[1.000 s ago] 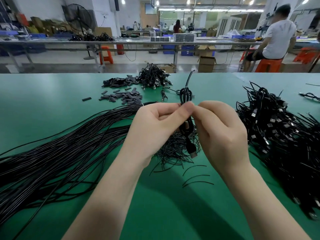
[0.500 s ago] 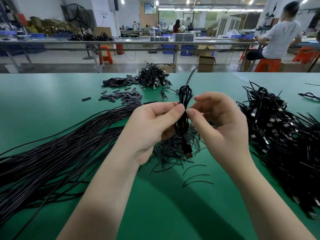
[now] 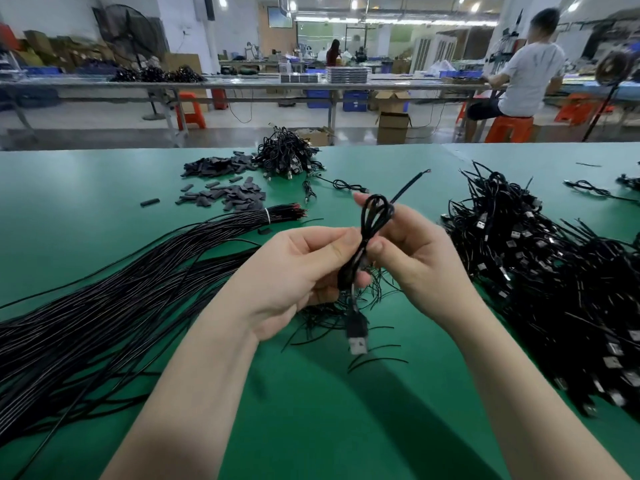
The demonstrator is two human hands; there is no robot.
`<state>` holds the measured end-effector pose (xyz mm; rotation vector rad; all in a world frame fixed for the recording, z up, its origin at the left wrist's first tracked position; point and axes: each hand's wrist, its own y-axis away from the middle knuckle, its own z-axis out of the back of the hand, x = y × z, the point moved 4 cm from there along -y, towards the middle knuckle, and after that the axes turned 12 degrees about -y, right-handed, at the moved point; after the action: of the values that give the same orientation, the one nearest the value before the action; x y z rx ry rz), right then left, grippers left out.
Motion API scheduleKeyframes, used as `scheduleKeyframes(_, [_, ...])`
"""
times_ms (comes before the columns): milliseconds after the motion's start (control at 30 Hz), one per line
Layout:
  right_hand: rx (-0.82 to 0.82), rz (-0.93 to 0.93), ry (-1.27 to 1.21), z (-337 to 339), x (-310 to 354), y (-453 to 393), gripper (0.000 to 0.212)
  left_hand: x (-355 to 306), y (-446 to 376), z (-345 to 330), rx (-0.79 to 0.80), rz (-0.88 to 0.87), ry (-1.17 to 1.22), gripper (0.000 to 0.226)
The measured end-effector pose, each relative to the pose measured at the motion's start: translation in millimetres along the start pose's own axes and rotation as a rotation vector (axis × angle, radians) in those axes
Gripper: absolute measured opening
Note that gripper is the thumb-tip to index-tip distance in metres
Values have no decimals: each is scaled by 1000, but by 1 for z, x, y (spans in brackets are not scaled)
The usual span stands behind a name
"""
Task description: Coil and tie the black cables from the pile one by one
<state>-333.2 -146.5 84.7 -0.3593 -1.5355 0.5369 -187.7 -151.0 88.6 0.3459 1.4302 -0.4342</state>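
Observation:
A coiled black cable (image 3: 373, 216) stands upright between my two hands above the green table (image 3: 311, 410). My left hand (image 3: 298, 271) pinches the coil's middle from the left, and my right hand (image 3: 415, 261) pinches it from the right. Its USB plug (image 3: 357, 336) dangles below my hands, and a bare wire end (image 3: 412, 183) sticks out up and to the right. Long straight black cables (image 3: 104, 299) fan across the table's left. Under my hands lies a loose heap of thin black ties (image 3: 332, 313).
A large heap of coiled cables (image 3: 554, 271) fills the right side. A smaller cable heap (image 3: 287, 155) and flat black pieces (image 3: 228, 194) lie at the far middle. Beyond the table edge are benches, orange stools and a seated person (image 3: 526, 74).
The coil has tilted and dropped a little, its wire end now pointing right. My right hand's fingers have opened out behind the loop, and the view has shifted slightly.

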Motion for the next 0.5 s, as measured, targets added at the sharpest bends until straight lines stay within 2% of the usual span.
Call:
scheduleKeyframes(33, [11, -3, 68, -1, 0, 2, 32, 2, -1, 0, -16, 21, 1, 29])
scheduleKeyframes(100, [-15, -73, 29, 0, -6, 10, 21, 6, -3, -1, -54, 51, -76, 25])
scheduleKeyframes(133, [-36, -140, -36, -1, -11, 16, 13, 8, -4, -4, -75, 56, -175, 23])
scheduleKeyframes(200, [-95, -274, -136, -1, -25, 34, 5, 15, -6, -7, -111, 53, -554, 31])
scheduleKeyframes(267, [-206, -358, -182, 5, -31, 53, 17, 20, -7, -8, -133, 38, -937, 31])
scheduleKeyframes(367, [-458, -327, -277, 48, -7, 66, 23, 15, -6, 3, -202, 49, -995, 26])
scheduleKeyframes(400, [-526, -277, -182, 69, 8, 67, 25, 12, -6, 9, -229, 45, -1024, 28])
scheduleKeyframes(433, [-565, -228, 67, 93, 25, 68, 27, 10, -6, 16, -260, 41, -1067, 29])
scheduleKeyframes(500, [-552, -117, 772, 142, 55, 66, 30, 12, -8, 31, -313, 57, -1188, 29])
